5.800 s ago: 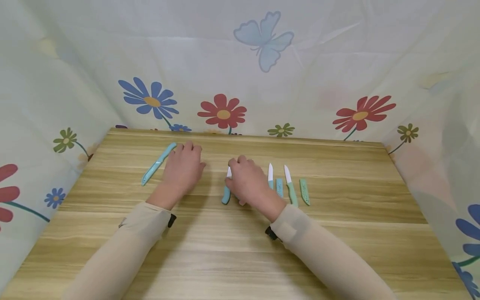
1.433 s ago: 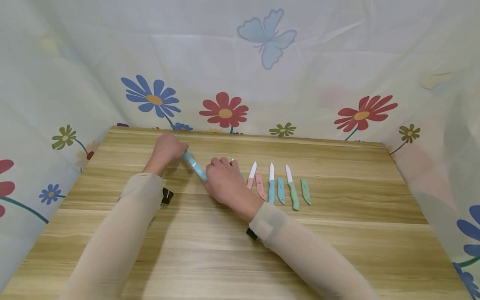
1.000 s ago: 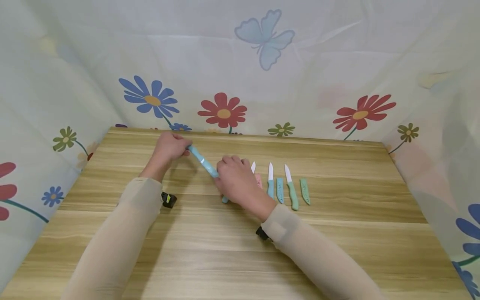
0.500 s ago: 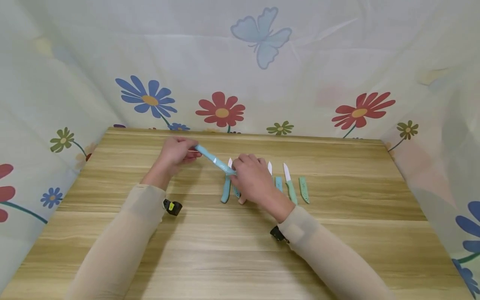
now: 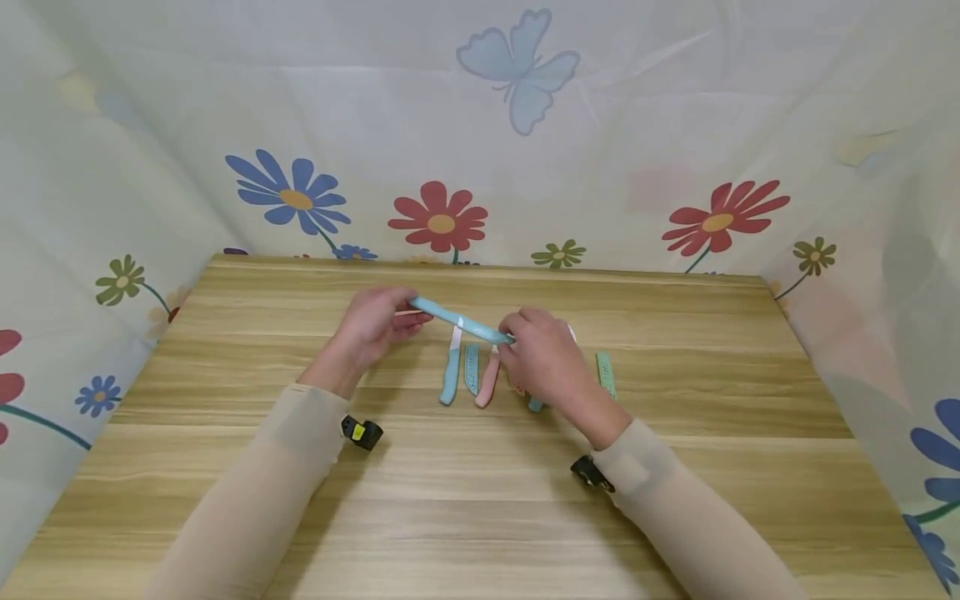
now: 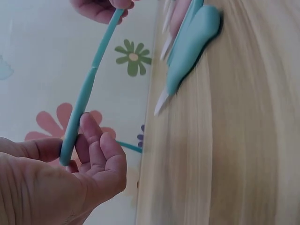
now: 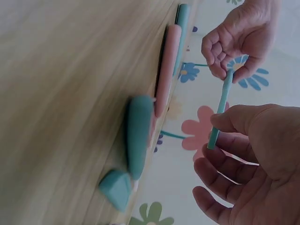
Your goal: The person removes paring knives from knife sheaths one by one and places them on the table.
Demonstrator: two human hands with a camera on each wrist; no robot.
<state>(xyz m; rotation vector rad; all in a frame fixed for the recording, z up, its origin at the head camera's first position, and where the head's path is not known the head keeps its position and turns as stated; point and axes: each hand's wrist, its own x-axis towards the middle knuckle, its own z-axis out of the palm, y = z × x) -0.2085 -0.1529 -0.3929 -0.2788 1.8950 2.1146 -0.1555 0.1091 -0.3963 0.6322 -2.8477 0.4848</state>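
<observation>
Above the table, a light-blue paring knife with its blade in a blue sheath is stretched between both hands. My left hand pinches the handle end between thumb and fingers, seen closely in the left wrist view. At the sheath end, my right hand pinches with thumb and fingertips, its other fingers loosely bent. Beneath lie an unsheathed blue knife, a blue sheath and a pink knife. My right hand partly hides a pink sheath and a second blue knife.
A green sheath lies right of the right hand, and a white blade tip shows behind that hand. The wooden table meets a flower-printed cloth at its back edge. Black cameras are strapped at both wrists.
The sheathed knife was lying at the left. Both hands have lifted it and carried it rightward, turning it closer to level. The right hand now covers things further right; the left-hand knives are uncovered.
</observation>
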